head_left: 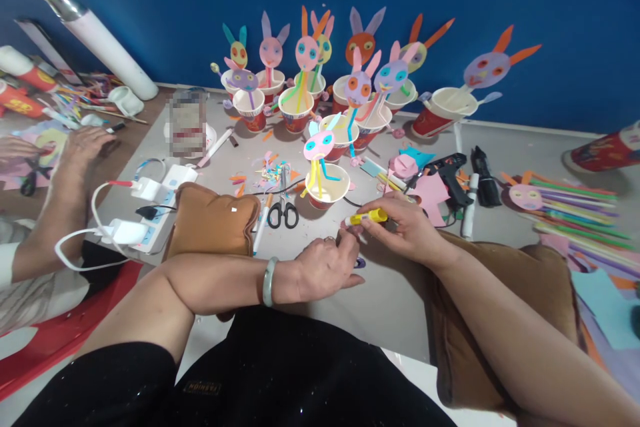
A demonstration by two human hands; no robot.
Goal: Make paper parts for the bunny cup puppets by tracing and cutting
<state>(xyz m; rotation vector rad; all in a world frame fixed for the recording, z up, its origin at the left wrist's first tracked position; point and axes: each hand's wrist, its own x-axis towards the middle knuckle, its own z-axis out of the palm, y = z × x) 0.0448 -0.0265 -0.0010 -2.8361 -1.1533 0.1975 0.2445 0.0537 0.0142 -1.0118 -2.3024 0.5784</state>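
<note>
Short yellow stick [369, 216], slightly tilted, in the right hand [407, 230], pale end leftward.

Eleven long-eared paper figures [307, 53] stood in eleven paper cups [296, 122] beyond the person's fingers [389, 205], while one more cup [606, 151] and one flat, eared paper face [526, 197] were off to their right. One yellow tube [379, 215] was gripped by the right-hand fingers, with one glue gun [453, 177] beyond them. Left of the fingers were two pairs of scissors [283, 207], one near and one well apart, and one power strip [159, 219]; two cushions [213, 220] flanked the fingers, one per side.
</note>
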